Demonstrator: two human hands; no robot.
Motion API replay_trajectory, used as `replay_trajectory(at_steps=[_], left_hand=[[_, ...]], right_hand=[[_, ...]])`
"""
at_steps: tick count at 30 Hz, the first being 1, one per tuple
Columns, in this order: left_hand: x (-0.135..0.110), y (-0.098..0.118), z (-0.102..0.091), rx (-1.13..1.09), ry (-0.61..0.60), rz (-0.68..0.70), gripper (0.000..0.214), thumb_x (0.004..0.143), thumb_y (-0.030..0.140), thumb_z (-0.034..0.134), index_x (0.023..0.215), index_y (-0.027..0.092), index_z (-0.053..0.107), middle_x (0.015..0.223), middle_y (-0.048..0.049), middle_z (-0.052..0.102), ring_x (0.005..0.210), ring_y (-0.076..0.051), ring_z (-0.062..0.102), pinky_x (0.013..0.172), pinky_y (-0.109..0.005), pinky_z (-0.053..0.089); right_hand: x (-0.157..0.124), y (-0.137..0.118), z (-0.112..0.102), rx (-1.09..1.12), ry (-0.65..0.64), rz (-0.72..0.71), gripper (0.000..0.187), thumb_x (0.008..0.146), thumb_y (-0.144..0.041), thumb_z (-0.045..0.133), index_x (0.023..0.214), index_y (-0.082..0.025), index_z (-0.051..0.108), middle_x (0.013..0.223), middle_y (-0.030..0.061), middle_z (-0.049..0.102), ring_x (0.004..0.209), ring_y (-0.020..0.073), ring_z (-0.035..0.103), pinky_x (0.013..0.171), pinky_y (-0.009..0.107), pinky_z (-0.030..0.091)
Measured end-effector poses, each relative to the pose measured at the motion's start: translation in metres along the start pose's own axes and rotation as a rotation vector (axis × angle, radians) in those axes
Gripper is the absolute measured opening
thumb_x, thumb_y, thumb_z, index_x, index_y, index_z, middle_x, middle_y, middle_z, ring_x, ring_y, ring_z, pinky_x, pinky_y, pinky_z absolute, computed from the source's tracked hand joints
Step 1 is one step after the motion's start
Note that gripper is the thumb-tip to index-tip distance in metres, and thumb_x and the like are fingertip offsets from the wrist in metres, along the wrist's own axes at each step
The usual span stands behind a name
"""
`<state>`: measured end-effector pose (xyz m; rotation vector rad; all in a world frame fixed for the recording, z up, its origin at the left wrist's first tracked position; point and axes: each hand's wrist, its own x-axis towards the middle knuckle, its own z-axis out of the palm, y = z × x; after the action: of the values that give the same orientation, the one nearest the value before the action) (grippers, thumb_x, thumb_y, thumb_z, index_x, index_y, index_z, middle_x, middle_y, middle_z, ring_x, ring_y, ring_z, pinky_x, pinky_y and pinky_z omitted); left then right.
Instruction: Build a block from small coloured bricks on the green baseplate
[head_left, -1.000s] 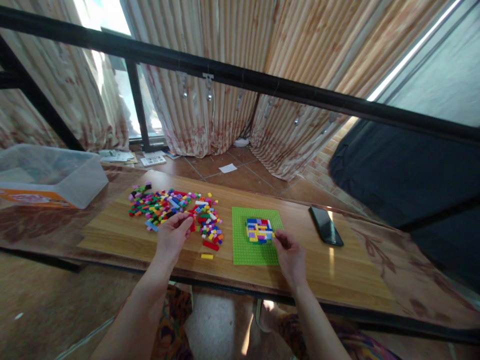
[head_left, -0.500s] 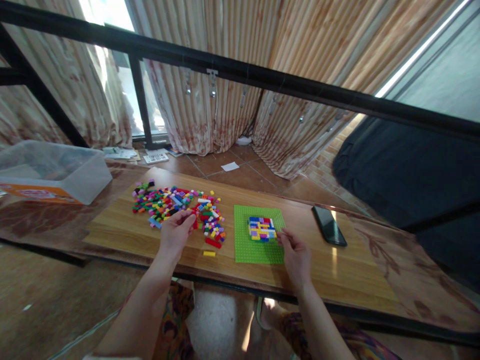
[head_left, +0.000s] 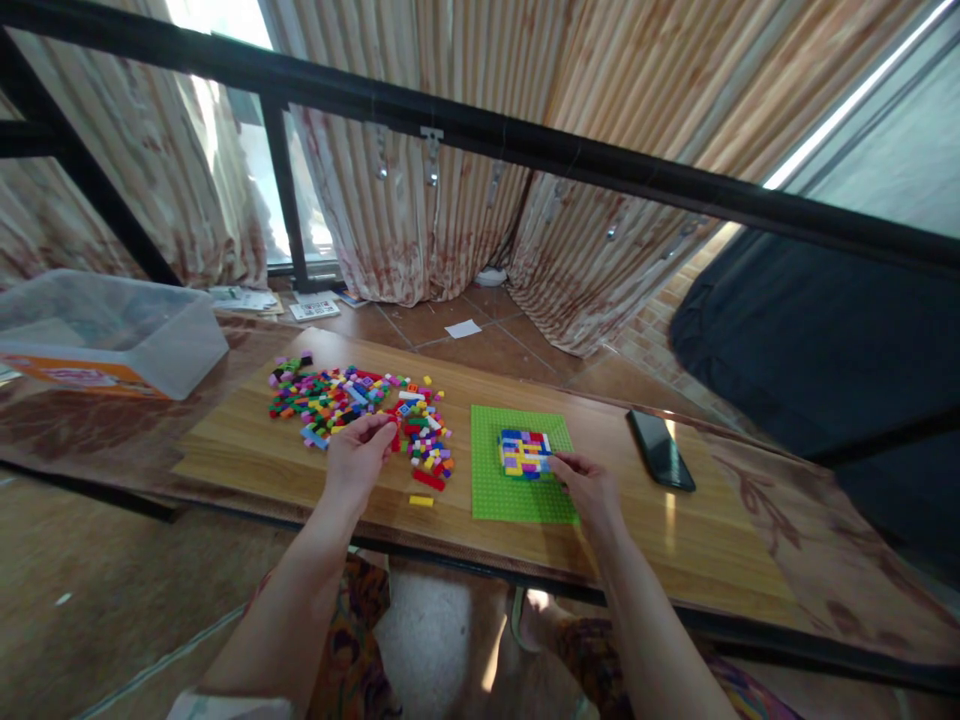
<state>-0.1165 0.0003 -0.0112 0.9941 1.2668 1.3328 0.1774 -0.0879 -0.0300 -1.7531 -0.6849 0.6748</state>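
One long yellow plastic brick (head_left: 421, 500) lies nearest me on the brown wood-grain board (head_left: 705, 545), a long red plastic brick (head_left: 428, 481) just beyond it. From my remote seat I see the right hand (head_left: 592, 488) over the edge of the square green studded baseplate (head_left: 495, 505), fingers bent, fingertips at the right side of the flat multicoloured brick build (head_left: 523, 454) set on that plate; I cannot tell whether it grips a piece. My view shows the left hand (head_left: 355, 455) with thumb and fingers pinched together by the loose pile of small coloured bricks (head_left: 330, 393); red shows at the fingertips, but I cannot tell whether they hold it. Right of the baseplate lies a black glossy phone (head_left: 660, 450). Farther off, I make out a translucent plastic box with an orange label (head_left: 180, 345) at left, then striped pleated curtains (head_left: 420, 235).
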Motion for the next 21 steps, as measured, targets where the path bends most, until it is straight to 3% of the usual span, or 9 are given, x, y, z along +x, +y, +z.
replay_trajectory(at_steps=[6,15,21], left_hand=[[-0.003,-0.001,0.004,-0.029,-0.010,-0.036,0.039,0.057,0.045,0.079,0.079,0.013,0.071,0.055,0.0023,0.059,0.048,-0.008,0.047,0.048,-0.021,0.035],[-0.008,0.000,0.013,-0.093,-0.023,-0.074,0.027,0.057,0.032,0.075,0.077,0.014,0.069,0.055,0.0041,0.058,0.048,-0.007,0.045,0.047,-0.019,0.034],[-0.010,0.000,0.009,-0.123,-0.025,-0.038,0.022,0.058,0.030,0.073,0.073,0.015,0.068,0.051,0.0054,0.054,0.046,-0.006,0.043,0.046,-0.019,0.033]], right_hand=[[0.002,-0.007,-0.005,-0.054,-0.088,0.078,0.046,0.050,-0.048,0.081,0.078,-0.012,0.075,0.052,0.0005,0.061,0.046,0.0096,0.049,0.041,0.022,0.036],[0.004,-0.012,-0.006,-0.099,-0.166,0.167,0.032,0.057,-0.038,0.081,0.076,-0.013,0.073,0.059,0.0033,0.065,0.045,0.0084,0.052,0.037,0.019,0.040],[0.002,-0.014,-0.009,-0.194,-0.110,0.099,0.032,0.060,-0.041,0.078,0.076,-0.013,0.072,0.062,0.0067,0.068,0.049,0.0127,0.057,0.042,0.024,0.046]])
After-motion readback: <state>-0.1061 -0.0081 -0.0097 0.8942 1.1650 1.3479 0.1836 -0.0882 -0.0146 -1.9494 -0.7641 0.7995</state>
